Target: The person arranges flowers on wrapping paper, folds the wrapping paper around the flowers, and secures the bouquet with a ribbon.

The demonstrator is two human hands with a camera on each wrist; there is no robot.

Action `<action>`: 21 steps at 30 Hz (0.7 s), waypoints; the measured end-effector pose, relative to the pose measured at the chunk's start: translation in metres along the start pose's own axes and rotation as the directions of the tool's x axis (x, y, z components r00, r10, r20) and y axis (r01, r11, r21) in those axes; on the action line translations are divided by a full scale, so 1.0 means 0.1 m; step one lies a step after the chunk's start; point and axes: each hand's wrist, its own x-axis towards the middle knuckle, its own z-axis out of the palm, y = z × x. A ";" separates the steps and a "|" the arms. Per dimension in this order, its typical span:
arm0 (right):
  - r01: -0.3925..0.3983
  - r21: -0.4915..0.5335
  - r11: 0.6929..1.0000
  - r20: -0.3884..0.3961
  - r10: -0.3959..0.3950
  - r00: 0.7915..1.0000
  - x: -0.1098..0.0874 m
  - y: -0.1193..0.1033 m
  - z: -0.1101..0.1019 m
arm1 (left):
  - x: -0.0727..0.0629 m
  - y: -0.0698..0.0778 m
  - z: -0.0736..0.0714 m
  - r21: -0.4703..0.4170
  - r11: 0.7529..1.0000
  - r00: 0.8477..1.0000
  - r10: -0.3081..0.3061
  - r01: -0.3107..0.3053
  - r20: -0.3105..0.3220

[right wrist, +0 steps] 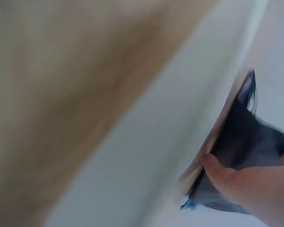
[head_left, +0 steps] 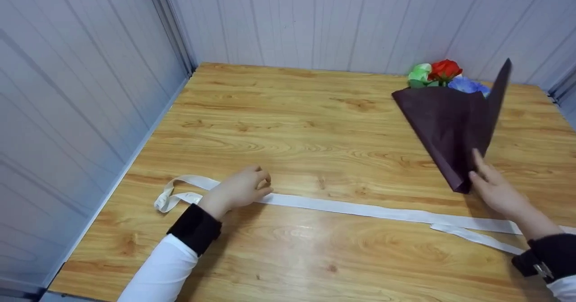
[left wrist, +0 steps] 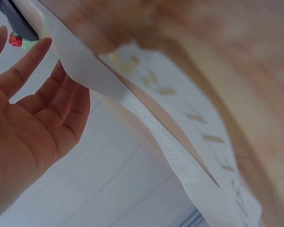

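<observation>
A white ribbon (head_left: 342,206) stretches across the table, loops at its left end, and has gold lettering (left wrist: 203,127) on the loop in the left wrist view. My left hand (head_left: 238,188) is over the ribbon near that loop, fingers loosely bent, with no grip on it visible. Toward the back right lies a bouquet in dark purple wrapping paper (head_left: 450,126), its right flap standing up. Red (head_left: 445,69), green (head_left: 420,73) and blue flowers (head_left: 468,85) show at its top. My right hand (head_left: 499,191) is at the bouquet's narrow lower end, fingers extended beside the paper.
A wooden table (head_left: 279,131) spreads beneath everything. Pale panelled walls (head_left: 288,23) border it at the back and on the left. Near my right wrist, a loose ribbon end (head_left: 472,236) angles away from the main strip.
</observation>
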 end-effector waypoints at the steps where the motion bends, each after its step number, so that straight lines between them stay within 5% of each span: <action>1: 0.013 -0.047 0.999 0.012 -0.012 1.000 0.03 -0.03 0.03 | 0.00 0.00 0.00 0.004 1.000 1.000 0.003 -0.003 -0.004; 6: 0.008 -0.219 0.976 0.046 0.002 0.999 0.18 -0.12 0.11 | -0.01 0.01 0.00 0.013 1.000 1.000 -0.009 0.009 0.000; 11: -0.077 -0.286 0.955 -0.134 0.040 0.990 0.37 -0.14 0.11 | -0.01 0.01 0.01 0.020 1.000 1.000 -0.001 0.001 -0.004; 15: -0.258 -0.288 0.922 -0.265 0.182 0.947 0.52 -0.15 0.10 | 0.01 0.03 0.02 0.023 1.000 1.000 0.013 -0.013 -0.002; 21: -0.497 -0.100 0.862 -0.279 0.455 0.845 0.66 -0.23 0.08 | 0.04 0.07 0.03 0.025 0.999 0.999 0.026 -0.026 0.019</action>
